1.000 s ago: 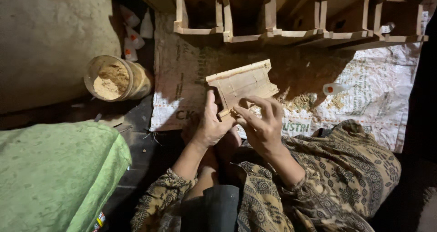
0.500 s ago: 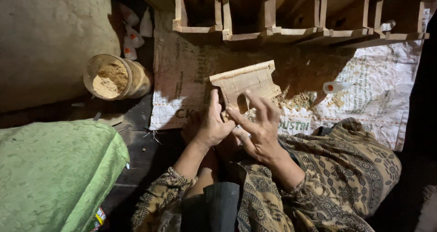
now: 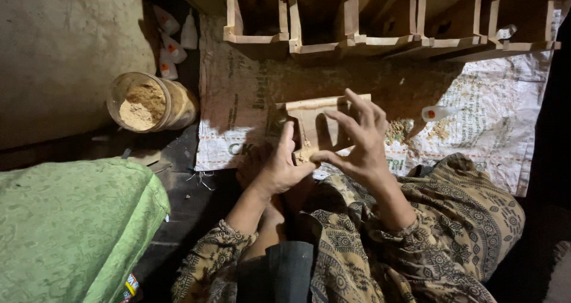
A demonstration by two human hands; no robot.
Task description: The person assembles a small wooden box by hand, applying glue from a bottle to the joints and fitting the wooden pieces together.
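A small open wooden box stands tilted on a printed woven sack in front of my knees. My left hand grips its near left edge, thumb up along the side. My right hand hovers over the box with fingers spread, thumb and forefinger pinched at the box's lower edge, where a little sawdust sits. Whether a pinch of sawdust is between them I cannot tell.
A clear jar of sawdust stands at the left. Several small glue bottles lie behind it, one more bottle on the sack at right. A row of wooden boxes lines the far edge. A green cushion lies near left.
The box has been tilted and drawn a little nearer. My right hand has lifted off it and spread its fingers, keeping only thumb and forefinger at its lower edge.
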